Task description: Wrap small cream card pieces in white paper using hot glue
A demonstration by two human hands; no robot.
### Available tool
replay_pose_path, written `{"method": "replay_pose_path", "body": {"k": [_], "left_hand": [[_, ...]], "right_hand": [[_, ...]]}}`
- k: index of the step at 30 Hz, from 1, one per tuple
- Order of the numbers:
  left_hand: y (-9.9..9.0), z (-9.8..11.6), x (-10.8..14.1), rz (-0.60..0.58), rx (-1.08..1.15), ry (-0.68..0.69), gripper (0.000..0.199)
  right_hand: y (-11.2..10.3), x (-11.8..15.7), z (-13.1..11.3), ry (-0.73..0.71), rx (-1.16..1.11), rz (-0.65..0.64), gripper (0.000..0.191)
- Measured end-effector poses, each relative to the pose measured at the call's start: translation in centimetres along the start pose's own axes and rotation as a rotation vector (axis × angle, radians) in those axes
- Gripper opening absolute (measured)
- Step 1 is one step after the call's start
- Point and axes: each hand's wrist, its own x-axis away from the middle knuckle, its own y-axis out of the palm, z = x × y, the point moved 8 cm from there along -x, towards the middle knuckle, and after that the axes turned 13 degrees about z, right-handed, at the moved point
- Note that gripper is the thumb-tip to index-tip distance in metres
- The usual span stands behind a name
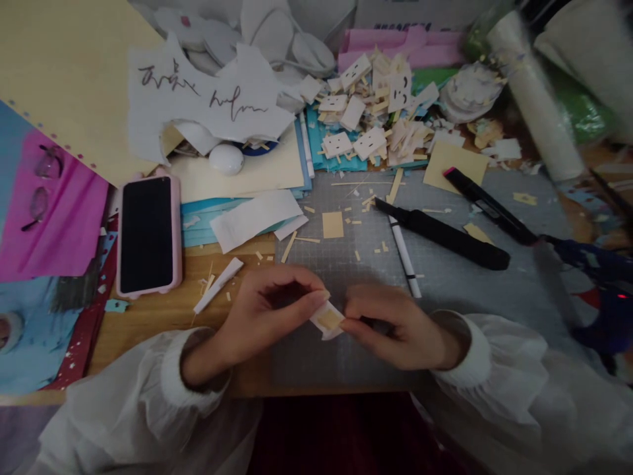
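Observation:
A small white paper piece with a yellowish patch in its middle is held between both hands above the grey cutting mat. My left hand pinches its upper left corner between thumb and index finger. At its right edge, my right hand grips it with thumb and curled fingers. Beyond the hands, a yellow paper square lies on the mat among thin yellow scraps. A white pen rests close behind my right hand. To the left of my left hand is a folded white strip.
A pink-cased phone lies at the left. Across the mat's right side are a black tool, a marker and dark blue scissors. Paper figures with drawn faces are heaped at the back, near a white mouse.

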Motion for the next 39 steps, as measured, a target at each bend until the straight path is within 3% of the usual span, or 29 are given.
{"method": "replay_pose_path", "body": {"k": [4,8,12,16,19,22,30,35,39], "left_hand": [[-0.2,-0.2,0.0,-0.001,0.02,0.0,0.007],[-0.2,0.2,-0.3,-0.043,-0.048,0.034,0.021],[0.1,0.6,-0.4,-0.107,-0.221,0.102,0.032],[-0.1,0.9,-0.2,-0.058,-0.504,0.214,0.027],[0.0,1.3,0.2,-0.047,-0.6,0.285,0.019],[-0.1,2.0,0.8,-0.04,-0.55,0.373,0.015],[-1.0,4.5,3.7,0.038,-0.468,0.709,0.038],[-0.3,5.6,4.4,0.062,-0.473,0.75,0.029],[0.1,6.0,4.7,0.061,-0.393,0.704,0.018]], "right_hand": [[-0.1,0.0,-0.1,-0.043,0.029,0.017,0.019],[-0.2,0.1,-0.4,-0.141,0.105,0.046,0.024],[0.3,0.3,-1.3,-0.403,0.483,0.065,0.031],[0.9,0.8,-2.3,-0.633,0.753,0.141,0.033],[0.8,1.1,-2.7,-0.679,0.766,0.17,0.03],[0.2,1.2,-3.0,-0.694,0.742,0.184,0.028],[-2.6,1.1,-4.0,-0.626,0.517,0.295,0.025],[-2.5,1.6,-4.4,-0.671,0.441,0.323,0.016],[-2.1,2.1,-5.2,-0.765,0.43,0.32,0.012]]}}
